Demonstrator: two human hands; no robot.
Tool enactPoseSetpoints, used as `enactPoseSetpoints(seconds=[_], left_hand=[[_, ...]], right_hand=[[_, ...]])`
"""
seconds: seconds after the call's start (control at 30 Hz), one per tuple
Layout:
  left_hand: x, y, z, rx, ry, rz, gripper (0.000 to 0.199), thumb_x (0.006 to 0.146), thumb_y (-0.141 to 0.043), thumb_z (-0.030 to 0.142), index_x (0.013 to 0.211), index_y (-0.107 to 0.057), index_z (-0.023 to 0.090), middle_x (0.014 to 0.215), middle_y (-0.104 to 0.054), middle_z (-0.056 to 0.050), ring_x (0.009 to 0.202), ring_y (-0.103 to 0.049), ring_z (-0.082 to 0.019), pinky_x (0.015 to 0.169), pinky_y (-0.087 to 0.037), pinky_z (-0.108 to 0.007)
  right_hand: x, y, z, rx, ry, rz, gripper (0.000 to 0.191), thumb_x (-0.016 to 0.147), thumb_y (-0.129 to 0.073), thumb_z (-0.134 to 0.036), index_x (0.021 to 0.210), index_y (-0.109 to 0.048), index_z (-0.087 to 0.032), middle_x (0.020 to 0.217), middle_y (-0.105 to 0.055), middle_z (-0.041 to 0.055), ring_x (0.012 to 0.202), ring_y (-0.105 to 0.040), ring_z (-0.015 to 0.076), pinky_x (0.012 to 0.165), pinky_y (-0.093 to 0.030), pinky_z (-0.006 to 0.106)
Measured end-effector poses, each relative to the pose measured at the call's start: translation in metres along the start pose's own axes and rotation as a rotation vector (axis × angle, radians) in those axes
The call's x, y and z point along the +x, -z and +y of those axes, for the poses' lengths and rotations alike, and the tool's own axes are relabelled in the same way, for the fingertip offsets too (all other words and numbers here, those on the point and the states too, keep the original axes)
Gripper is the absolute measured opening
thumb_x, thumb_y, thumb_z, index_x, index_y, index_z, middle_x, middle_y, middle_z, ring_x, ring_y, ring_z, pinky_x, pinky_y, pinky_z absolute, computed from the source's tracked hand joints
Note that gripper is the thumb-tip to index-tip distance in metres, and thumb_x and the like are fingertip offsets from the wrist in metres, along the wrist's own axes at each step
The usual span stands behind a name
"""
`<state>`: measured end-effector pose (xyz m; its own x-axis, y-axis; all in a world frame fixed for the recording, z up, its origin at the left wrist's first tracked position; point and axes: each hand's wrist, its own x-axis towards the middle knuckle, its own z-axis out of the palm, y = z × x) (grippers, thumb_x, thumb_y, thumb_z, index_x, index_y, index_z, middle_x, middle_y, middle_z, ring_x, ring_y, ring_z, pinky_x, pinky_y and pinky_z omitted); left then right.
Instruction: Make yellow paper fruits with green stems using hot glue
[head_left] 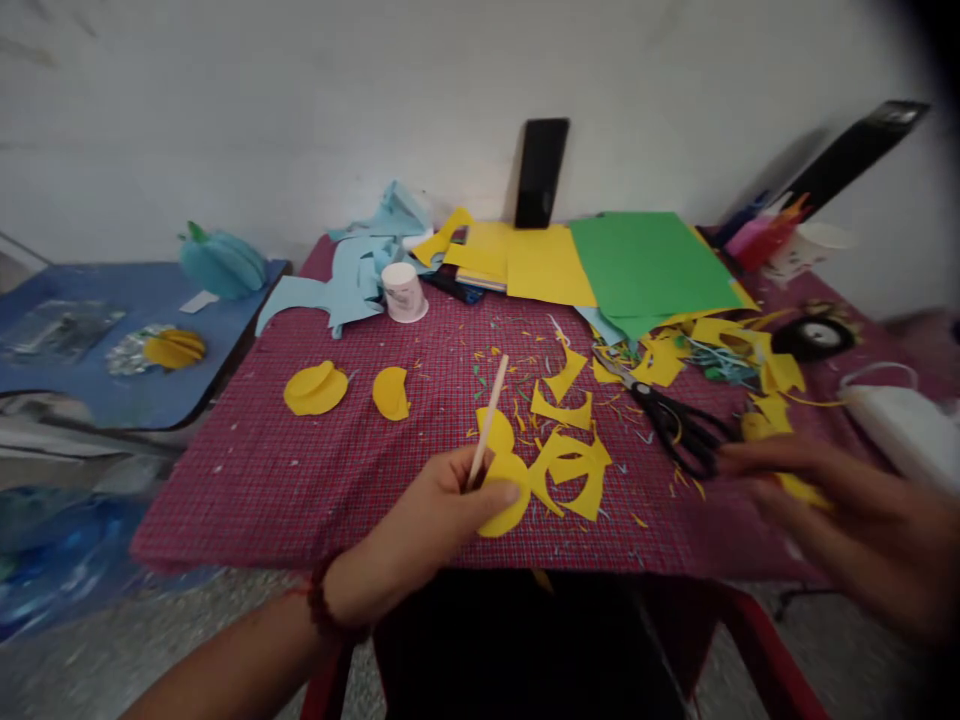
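While we look down over the near edge of the tabletop [262,490], our left hand [439,510] has a firm pinch on it: thumb flat across a yellow disc [506,518], fingers curled beneath, and a pale stick [491,415] slanting up out of that same grip, around the middle of the near edge. Another rounded yellow piece [501,432] shows right behind the stick; whether we have hold of that too, we cannot tell. Over to our right hand [862,530], a blur toward the near right corner, fingers stretched out by the handles of the black scissors [654,405]; whether it grips anything, we cannot tell. Just right of the disc we have cut yellow scraps [592,498], and off toward the left edge, overlapping yellow rounds [311,392]. Up at the far edge, green sheets [652,270] lie over yellow paper [551,265], a black phone [542,170] leans on the wall [450,100], and a pale paper cup [403,292] stands by light-blue paper [360,270] near the far left corner.
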<state>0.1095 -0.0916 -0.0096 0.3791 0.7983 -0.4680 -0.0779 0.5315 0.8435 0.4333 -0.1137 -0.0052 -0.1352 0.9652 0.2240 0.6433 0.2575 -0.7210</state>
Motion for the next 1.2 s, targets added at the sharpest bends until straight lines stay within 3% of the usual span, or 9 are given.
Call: enactPoseSetpoints(seconds=[0.07, 0.17, 0.33, 0.5, 0.57, 0.63, 0.73, 0.9, 1.2], left_hand=[[-0.003, -0.014, -0.005, 0.092, -0.048, -0.016, 0.022, 0.069, -0.07, 0.033, 0.075, -0.056, 0.017, 0.065, -0.051, 0.004, 0.057, -0.042, -0.007, 0.055, -0.031, -0.022], [-0.004, -0.027, -0.018, 0.215, -0.188, 0.108, 0.023, 0.069, -0.07, 0.032, 0.071, -0.051, 0.019, 0.062, -0.047, 0.005, 0.056, -0.04, -0.008, 0.054, -0.032, -0.023], [-0.005, -0.016, -0.029, 0.274, -0.29, 0.232, 0.025, 0.071, -0.068, 0.038, 0.066, -0.05, 0.021, 0.059, -0.047, 0.004, 0.055, -0.041, -0.01, 0.053, -0.036, -0.024], [-0.015, 0.034, 0.028, 0.406, -0.253, 0.305, 0.03, 0.086, -0.046, 0.044, 0.074, -0.061, 0.022, 0.065, -0.056, 0.0, 0.061, -0.05, -0.012, 0.054, -0.041, -0.023], [-0.012, 0.054, 0.056, 0.503, -0.208, 0.428, 0.027, 0.087, -0.047, 0.042, 0.079, -0.062, 0.022, 0.065, -0.054, 0.001, 0.059, -0.049, -0.011, 0.05, -0.038, -0.021], [0.0, 0.068, 0.07, 0.475, -0.126, 0.376, 0.028, 0.088, -0.045, 0.046, 0.087, -0.062, 0.023, 0.062, -0.053, 0.003, 0.048, -0.044, -0.009, 0.04, -0.032, -0.02], [0.027, 0.075, 0.066, 0.329, -0.077, 0.208, 0.031, 0.09, -0.044, 0.05, 0.092, -0.059, 0.023, 0.059, -0.054, 0.005, 0.039, -0.042, -0.008, 0.035, -0.032, -0.019], [0.06, 0.073, 0.037, 0.264, -0.108, 0.18, 0.026, 0.09, -0.046, 0.042, 0.089, -0.059, 0.019, 0.064, -0.055, 0.004, 0.045, -0.046, -0.006, 0.038, -0.033, -0.017], [0.064, 0.072, 0.012, 0.175, -0.044, 0.088, 0.03, 0.087, -0.049, 0.043, 0.079, -0.061, 0.017, 0.079, -0.065, -0.003, 0.071, -0.064, -0.014, 0.068, -0.054, -0.027]], right_hand=[[0.007, -0.039, -0.033, 0.154, -0.035, -0.162, 0.014, 0.088, -0.059, -0.033, 0.101, -0.064, -0.034, 0.091, -0.068, 0.004, 0.081, -0.064, 0.0228, 0.069, -0.053, 0.036], [0.019, -0.088, -0.071, 0.592, -0.096, -0.374, 0.02, 0.088, -0.059, -0.041, 0.098, -0.059, -0.023, 0.088, -0.064, 0.0032, 0.079, -0.061, 0.0168, 0.069, -0.052, 0.03], [0.037, -0.12, -0.078, 0.927, -0.228, -0.382, 0.026, 0.083, -0.064, -0.043, 0.08, -0.054, -0.019, 0.071, -0.053, -0.0028, 0.061, -0.05, 0.0091, 0.058, -0.044, 0.022], [0.074, -0.111, -0.049, 0.817, -0.375, -0.221, 0.022, 0.08, -0.067, -0.037, 0.079, -0.054, -0.02, 0.067, -0.052, -0.0042, 0.053, -0.046, 0.0075, 0.049, -0.038, 0.02], [0.091, -0.109, -0.045, 0.726, -0.391, -0.281, 0.018, 0.08, -0.065, -0.034, 0.081, -0.055, -0.019, 0.07, -0.054, -0.0029, 0.055, -0.047, 0.0082, 0.05, -0.038, 0.021], [0.104, -0.113, -0.047, 0.641, -0.349, -0.359, 0.014, 0.081, -0.062, -0.03, 0.088, -0.055, -0.02, 0.071, -0.053, -0.0027, 0.056, -0.047, 0.0089, 0.05, -0.037, 0.022], [0.112, -0.126, -0.054, 0.522, -0.195, -0.338, 0.014, 0.081, -0.057, -0.021, 0.093, -0.05, -0.022, 0.069, -0.047, -0.0052, 0.057, -0.043, 0.0095, 0.05, -0.035, 0.023], [0.11, -0.144, -0.051, 0.239, -0.023, -0.264, 0.012, 0.082, -0.047, -0.012, 0.078, -0.053, -0.021, 0.07, -0.054, -0.0021, 0.064, -0.05, 0.0124, 0.059, -0.039, 0.027], [0.109, -0.143, -0.05, 0.109, 0.056, -0.266, 0.013, 0.084, -0.054, -0.013, 0.082, -0.063, -0.022, 0.073, -0.064, -0.0004, 0.073, -0.058, 0.0158, 0.071, -0.04, 0.034]])
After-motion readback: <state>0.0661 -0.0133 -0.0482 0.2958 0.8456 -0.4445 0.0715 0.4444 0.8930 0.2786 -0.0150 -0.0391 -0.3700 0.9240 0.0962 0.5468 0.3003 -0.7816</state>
